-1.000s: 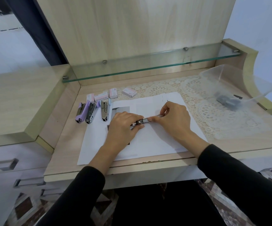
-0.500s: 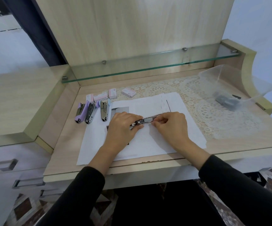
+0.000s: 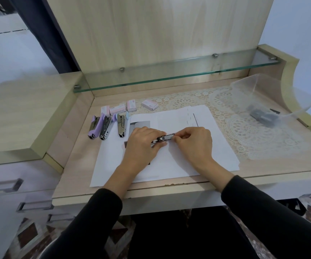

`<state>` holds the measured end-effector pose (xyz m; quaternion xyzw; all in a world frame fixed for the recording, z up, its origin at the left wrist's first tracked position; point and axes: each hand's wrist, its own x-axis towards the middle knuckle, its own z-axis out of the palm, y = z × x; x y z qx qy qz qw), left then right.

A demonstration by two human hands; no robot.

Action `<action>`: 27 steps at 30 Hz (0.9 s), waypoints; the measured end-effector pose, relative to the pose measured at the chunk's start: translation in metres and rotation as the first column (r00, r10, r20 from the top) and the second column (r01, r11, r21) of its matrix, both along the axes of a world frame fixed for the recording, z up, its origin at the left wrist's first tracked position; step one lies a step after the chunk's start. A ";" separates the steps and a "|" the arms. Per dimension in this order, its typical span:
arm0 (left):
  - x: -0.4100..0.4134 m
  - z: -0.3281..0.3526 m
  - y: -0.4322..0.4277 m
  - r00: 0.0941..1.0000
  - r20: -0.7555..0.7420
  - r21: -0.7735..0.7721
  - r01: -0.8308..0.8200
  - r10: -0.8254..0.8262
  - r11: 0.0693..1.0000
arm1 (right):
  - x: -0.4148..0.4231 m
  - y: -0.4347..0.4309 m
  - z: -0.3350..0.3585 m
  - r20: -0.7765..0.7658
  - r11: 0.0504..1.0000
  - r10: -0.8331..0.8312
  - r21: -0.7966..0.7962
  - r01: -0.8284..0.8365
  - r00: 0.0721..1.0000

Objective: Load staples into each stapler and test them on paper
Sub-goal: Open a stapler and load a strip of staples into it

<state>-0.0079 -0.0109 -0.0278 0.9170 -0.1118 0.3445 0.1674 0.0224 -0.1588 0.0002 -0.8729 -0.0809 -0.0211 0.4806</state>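
Note:
A small metal stapler (image 3: 165,138) lies over the white paper (image 3: 179,161) in the middle of the desk. My left hand (image 3: 142,144) grips its rear end. My right hand (image 3: 194,142) pinches its front end with thumb and fingers; whether it also holds staples is hidden. Three more staplers rest at the paper's left: a purple one (image 3: 93,127), a grey one (image 3: 105,128) and a pale blue one (image 3: 121,125), all lying with metal parts showing. Several pink staple boxes (image 3: 119,109) sit behind them, one more box (image 3: 150,104) lies farther right.
A clear plastic tub (image 3: 292,94) at the back right holds dark items (image 3: 262,116). A lace mat (image 3: 251,135) covers the right of the desk. A glass shelf (image 3: 169,76) overhangs the back. The desk's front edge (image 3: 151,191) runs just below the paper.
My right hand slid left along the stapler toward my left hand, fingers curling onto its front end. The stapled right edge of the paper is now uncovered.

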 end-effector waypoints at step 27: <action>-0.001 0.001 0.000 0.999 -0.031 -0.002 -0.010 0.010 1.000 | 0.003 0.003 0.000 -0.065 0.992 0.055 0.113 -0.048 0.996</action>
